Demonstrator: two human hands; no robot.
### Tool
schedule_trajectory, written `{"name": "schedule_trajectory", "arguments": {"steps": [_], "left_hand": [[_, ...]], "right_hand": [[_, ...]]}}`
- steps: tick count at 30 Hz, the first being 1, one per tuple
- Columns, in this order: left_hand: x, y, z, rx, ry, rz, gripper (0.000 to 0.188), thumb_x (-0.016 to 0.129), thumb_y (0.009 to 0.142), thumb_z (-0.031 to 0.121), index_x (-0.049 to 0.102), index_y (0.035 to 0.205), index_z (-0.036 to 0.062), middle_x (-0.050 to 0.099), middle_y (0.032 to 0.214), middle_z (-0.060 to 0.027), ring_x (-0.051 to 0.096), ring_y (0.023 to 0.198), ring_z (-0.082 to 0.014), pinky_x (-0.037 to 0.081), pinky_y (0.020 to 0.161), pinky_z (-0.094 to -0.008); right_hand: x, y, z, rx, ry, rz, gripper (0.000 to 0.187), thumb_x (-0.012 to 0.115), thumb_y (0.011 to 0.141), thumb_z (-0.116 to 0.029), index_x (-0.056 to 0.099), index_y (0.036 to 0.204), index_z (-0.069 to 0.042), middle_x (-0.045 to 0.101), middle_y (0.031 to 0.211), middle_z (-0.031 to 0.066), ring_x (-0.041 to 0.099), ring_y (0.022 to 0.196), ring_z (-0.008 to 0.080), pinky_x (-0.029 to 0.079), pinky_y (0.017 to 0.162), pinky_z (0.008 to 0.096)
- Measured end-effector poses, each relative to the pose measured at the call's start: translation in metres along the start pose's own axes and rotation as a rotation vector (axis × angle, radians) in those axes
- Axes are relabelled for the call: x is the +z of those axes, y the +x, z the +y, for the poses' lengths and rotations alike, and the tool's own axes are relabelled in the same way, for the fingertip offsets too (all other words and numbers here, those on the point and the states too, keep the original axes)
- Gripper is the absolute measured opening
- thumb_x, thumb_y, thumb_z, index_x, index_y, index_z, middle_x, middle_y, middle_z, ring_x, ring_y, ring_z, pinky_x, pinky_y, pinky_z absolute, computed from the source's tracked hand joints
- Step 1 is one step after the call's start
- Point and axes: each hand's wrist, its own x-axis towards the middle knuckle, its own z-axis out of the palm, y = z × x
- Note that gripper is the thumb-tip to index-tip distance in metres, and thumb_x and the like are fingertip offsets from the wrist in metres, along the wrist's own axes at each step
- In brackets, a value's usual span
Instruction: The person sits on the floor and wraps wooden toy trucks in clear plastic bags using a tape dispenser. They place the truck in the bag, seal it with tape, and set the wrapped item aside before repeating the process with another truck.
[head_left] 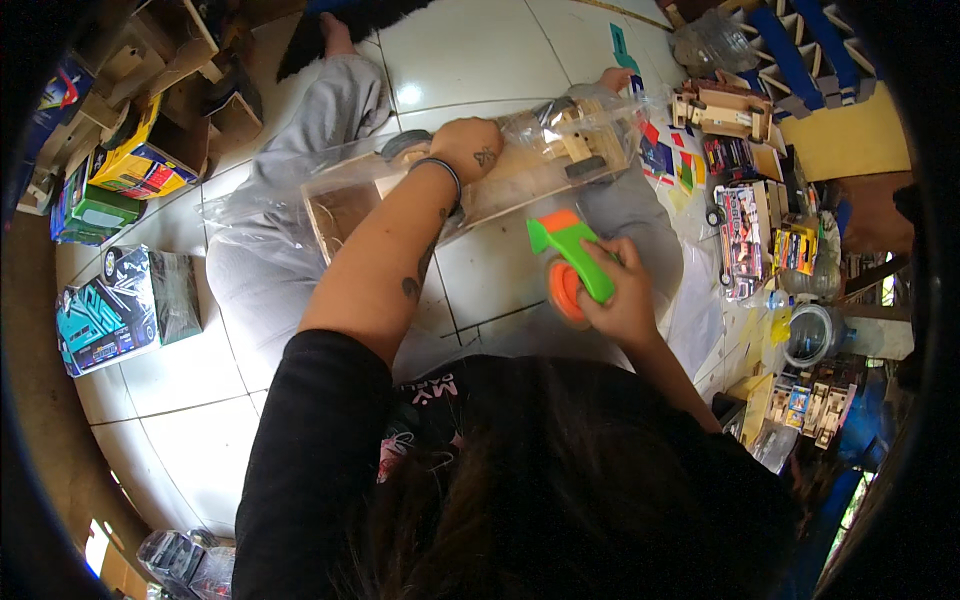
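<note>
A wooden toy truck [500,200] lies across my lap on its side, wheels showing, loosely wrapped in clear plastic [270,205]. My left hand [468,147] is closed on the wrapped truck's far side near the middle; its fingertips are hidden. In my right hand [625,295] is a green and orange tape dispenser [580,250] with a tape roll [566,290] on it. The fingers wrap its handle, and it is held just on the near side of the truck, apart from it.
Finished-looking toy trucks stand at left, one teal and black [110,310], one yellow [150,160]. At right are colored sticker scraps [665,155], a white toy truck [740,240], and a coil of clear hose [808,335]. White floor tiles [190,440] lie beneath.
</note>
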Motion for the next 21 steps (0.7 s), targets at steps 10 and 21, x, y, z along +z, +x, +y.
{"name": "schedule_trajectory", "arguments": {"steps": [10, 21], "left_hand": [[-0.011, -0.001, 0.0, 0.05, 0.052, -0.082, 0.03, 0.048, 0.085, 0.021, 0.068, 0.085, -0.0003, 0.066, 0.088, -0.0258, 0.066, 0.084, -0.0388, 0.052, 0.076, -0.0455], [-0.011, 0.001, -0.005, 0.028, 0.022, -0.09, 0.032, 0.042, 0.091, 0.021, 0.06, 0.097, -0.005, 0.064, 0.095, -0.0283, 0.063, 0.089, -0.0417, 0.049, 0.08, -0.0464]], "right_hand": [[0.065, 0.026, 0.025, 0.094, -0.28, -0.568, 0.029, 0.071, 0.068, -0.021, 0.07, 0.095, -0.01, 0.056, 0.106, 0.0127, 0.062, 0.089, 0.0345, 0.051, 0.075, 0.0407], [-0.037, -0.106, 0.158, 0.366, -0.088, 0.968, 0.04, 0.053, 0.085, -0.008, 0.052, 0.125, -0.001, 0.059, 0.111, 0.0156, 0.055, 0.105, 0.0281, 0.047, 0.086, 0.0389]]}}
